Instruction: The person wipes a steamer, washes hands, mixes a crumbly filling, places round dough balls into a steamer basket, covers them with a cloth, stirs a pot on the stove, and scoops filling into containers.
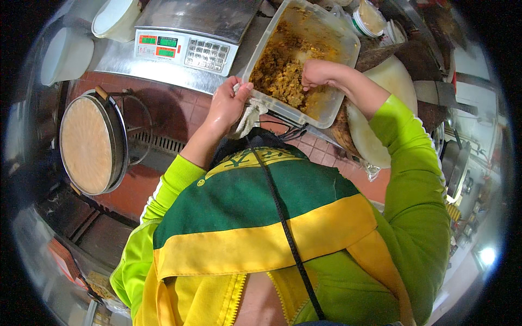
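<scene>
A rectangular translucent plastic tub (275, 106) stands at the counter's front edge, tilted in view. Crumbly brown-yellow food mixture (285, 81) lies heaped along its left and middle part, with smears on the walls. My left hand (231, 100) grips the tub's near left corner, thumb on the rim, together with a whitish cloth (251, 118) that hangs below. Inside the tub, at the right of the mixture, is my right hand (317, 75), its fingers curled down; whether they hold any of the mixture is hidden.
Left of the tub stands a digital scale (183, 51) on the metal counter (163, 75). White buckets (67, 55) are at the far left. A round pan with a pale disc (87, 144) is lower left. A round pale board (387, 89) lies right, under my right forearm.
</scene>
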Tool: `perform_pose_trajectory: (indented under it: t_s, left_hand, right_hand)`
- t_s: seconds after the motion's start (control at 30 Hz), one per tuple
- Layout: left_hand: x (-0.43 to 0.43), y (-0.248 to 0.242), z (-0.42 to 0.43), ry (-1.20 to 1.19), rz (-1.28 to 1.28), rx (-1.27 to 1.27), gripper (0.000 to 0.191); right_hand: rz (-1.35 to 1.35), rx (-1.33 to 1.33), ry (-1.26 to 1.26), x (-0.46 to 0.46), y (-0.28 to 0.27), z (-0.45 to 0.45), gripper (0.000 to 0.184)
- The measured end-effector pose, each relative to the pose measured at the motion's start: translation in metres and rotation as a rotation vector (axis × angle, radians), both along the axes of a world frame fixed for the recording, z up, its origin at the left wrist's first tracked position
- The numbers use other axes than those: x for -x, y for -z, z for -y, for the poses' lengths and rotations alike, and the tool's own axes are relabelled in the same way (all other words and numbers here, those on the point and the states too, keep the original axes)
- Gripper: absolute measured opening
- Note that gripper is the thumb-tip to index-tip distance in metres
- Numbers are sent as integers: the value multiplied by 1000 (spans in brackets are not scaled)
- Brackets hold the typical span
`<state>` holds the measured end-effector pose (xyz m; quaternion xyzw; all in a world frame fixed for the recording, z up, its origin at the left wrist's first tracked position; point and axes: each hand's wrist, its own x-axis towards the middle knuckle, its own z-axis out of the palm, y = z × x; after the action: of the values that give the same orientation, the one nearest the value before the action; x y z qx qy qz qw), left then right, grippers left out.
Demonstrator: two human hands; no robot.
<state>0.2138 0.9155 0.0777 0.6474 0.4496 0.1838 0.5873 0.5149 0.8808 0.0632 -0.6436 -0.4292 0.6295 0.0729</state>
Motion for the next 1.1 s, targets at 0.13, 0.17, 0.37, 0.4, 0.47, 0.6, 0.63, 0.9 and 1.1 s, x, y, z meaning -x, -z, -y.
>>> perform_pose_trajectory:
  t_s: [0.13, 0.17, 0.37, 0.4, 0.47, 0.6, 0.63, 0.9, 1.1]
  left_hand:
    - [-1, 4, -1, -11, -27, 35, 32]
    - [-1, 6, -1, -9, -17, 25, 32]
    - [1, 9, -2, 14, 0, 24, 30]
    - [2, 8, -2, 15, 35, 67, 28]
    - [2, 6, -2, 19, 70, 103, 26]
    - [3, 0, -2, 42, 57, 74, 25]
    - [3, -1, -3, 49, 58, 66, 25]
    - [1, 2, -1, -9, 51, 68, 28]
    - [1, 6, -1, -10, 32, 57, 30]
  right_hand:
    - [244, 138, -85, 12, -24, 1, 24]
    - [204, 114, -36, 17, -33, 2, 25]
    - [192, 108, 137, 26, -76, 3, 20]
    - [203, 73, 186, 25, -80, 3, 19]
    - [163, -78, 74, 24, -87, 0, 22]
    - [791, -348, -346, 32, -104, -9, 16]
    - [937, -324, -326, 36, -109, -10, 15]
    - [937, 94, -890, 50, -57, -8, 16]
    - [448, 139, -705, 17, -1, -6, 12]
